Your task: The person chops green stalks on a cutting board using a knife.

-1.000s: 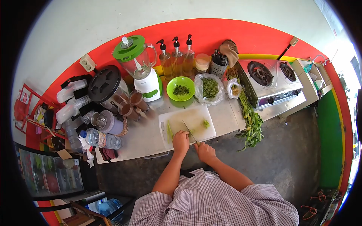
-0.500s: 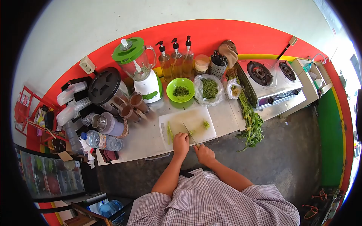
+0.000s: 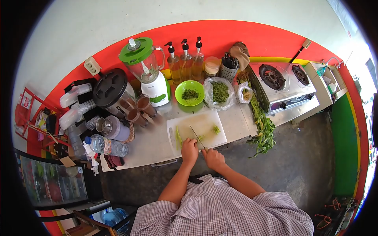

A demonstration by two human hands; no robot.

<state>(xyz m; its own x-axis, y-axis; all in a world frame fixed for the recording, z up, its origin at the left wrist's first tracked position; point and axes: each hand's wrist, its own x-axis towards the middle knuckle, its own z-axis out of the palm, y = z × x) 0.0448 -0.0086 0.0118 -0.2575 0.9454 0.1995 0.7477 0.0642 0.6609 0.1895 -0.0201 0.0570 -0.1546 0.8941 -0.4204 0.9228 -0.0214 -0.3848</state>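
Observation:
My right hand (image 3: 215, 159) is closed round the handle of a knife (image 3: 197, 136), whose blade slants up and left over a white cutting board (image 3: 190, 122). Just left of the blade, my left hand (image 3: 189, 152) has its fingers curled down on the board over thin green stalks (image 3: 178, 136), which stick out on its left side. What lies under the fingers is hidden. Small chopped green bits (image 3: 202, 138) lie right of the blade, and another little heap (image 3: 216, 129) sits farther right on the board.
Behind the board stand a green bowl (image 3: 200, 87) of chopped greens, a plastic bag (image 3: 219, 93) of greens and a blender (image 3: 152, 88). Leafy stalks (image 3: 264, 131) hang over the counter edge beside the gas stove (image 3: 290, 94). Brown cups (image 3: 136, 117) and a water bottle (image 3: 106, 146) stand left.
The view has shifted slightly. Both hands and the knife keep nearly the same place on the board; the chopped heaps look unchanged.

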